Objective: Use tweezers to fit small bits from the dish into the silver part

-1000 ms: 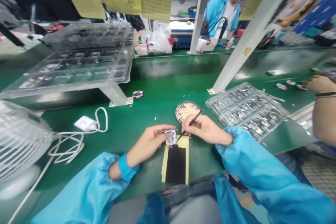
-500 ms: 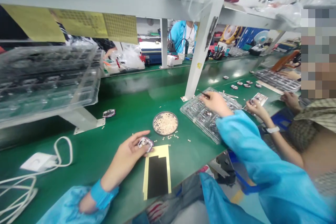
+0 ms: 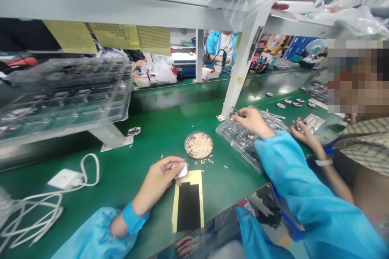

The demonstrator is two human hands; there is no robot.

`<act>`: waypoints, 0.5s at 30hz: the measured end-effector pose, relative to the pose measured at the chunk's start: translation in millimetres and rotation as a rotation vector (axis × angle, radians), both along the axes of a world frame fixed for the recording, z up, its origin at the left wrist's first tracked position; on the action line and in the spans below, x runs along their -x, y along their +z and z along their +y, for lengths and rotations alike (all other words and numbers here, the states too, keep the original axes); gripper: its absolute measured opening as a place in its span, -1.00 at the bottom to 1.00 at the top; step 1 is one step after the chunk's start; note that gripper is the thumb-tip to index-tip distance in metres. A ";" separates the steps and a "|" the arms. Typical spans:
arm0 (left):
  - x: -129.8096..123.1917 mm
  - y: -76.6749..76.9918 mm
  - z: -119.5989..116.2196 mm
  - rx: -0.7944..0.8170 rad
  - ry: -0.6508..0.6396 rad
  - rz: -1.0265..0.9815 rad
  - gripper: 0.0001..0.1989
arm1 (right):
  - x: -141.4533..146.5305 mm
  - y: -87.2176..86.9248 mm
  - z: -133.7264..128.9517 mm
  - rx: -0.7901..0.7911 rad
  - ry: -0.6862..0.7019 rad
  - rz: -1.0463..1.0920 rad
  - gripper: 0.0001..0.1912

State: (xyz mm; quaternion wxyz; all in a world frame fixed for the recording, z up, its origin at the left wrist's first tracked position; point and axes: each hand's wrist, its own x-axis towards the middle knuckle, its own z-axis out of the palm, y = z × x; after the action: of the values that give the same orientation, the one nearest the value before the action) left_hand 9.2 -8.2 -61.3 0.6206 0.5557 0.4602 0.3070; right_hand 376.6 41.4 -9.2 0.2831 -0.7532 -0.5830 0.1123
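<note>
- Far left: white cable (image 3: 45, 206) looped on the green bench (image 3: 158, 129), w/ a white plug block (image 3: 64, 178) beside it. Above that, stacked clear trays (image 3: 63, 97) on a raised shelf.
- Left hand (image 3: 161, 178) rests on the bench, fingers closed round a small white part (image 3: 181, 169), pinched at its edge. Part sits just above the top of the black-and-yellow strip (image 3: 188, 204), which lies flat near the bench edge.
- Centre: round dish (image 3: 198, 145) of pale bits, a few spilled on the bench by it.
- Right hand (image 3: 252, 121) is out over the clear parts tray (image 3: 243, 139), fingers closed on thin tweezers (image 3: 237, 110), tip pointing away from the person.
- Far right: a co-worker's hand (image 3: 302, 131) at a card on the bench, apart from the person's own hands.
- Progress, as I judge it: one part in hand and mid-cycle; tray looks mostly full, so plenty left. Can't tell which pieces in the tray are finished.
- Vs half a sec ago: right hand has stayed over the tray w/ the tweezers, barely shifted. Left hand has turned the part, pale face now showing. A sec ago both hands were together at the part, tweezers working on it.
</note>
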 end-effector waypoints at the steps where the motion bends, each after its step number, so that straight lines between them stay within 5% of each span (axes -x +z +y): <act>1: -0.4 1.7 -0.9 0.010 0.009 -0.015 -0.51 | 17.2 5.2 -5.1 -0.023 0.131 0.159 -0.71; 5: 2.0 4.7 -1.2 0.032 0.082 -0.032 -0.56 | 90.8 15.8 -20.7 -0.058 0.466 0.554 -0.69; 8: 6.5 2.2 1.7 0.039 0.145 -0.082 -0.55 | 128.4 7.3 -26.7 -0.024 0.603 0.699 -0.69; 15: 11.2 1.6 2.7 -0.044 0.162 -0.262 -0.61 | 155.1 -34.0 -35.8 0.199 0.746 0.761 -0.67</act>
State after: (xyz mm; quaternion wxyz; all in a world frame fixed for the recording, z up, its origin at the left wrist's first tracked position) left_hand -2.0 -5.5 -59.8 0.6363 0.4854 0.4117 0.4360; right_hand 221.5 5.7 -43.2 0.3426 -0.4244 -0.6537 0.5245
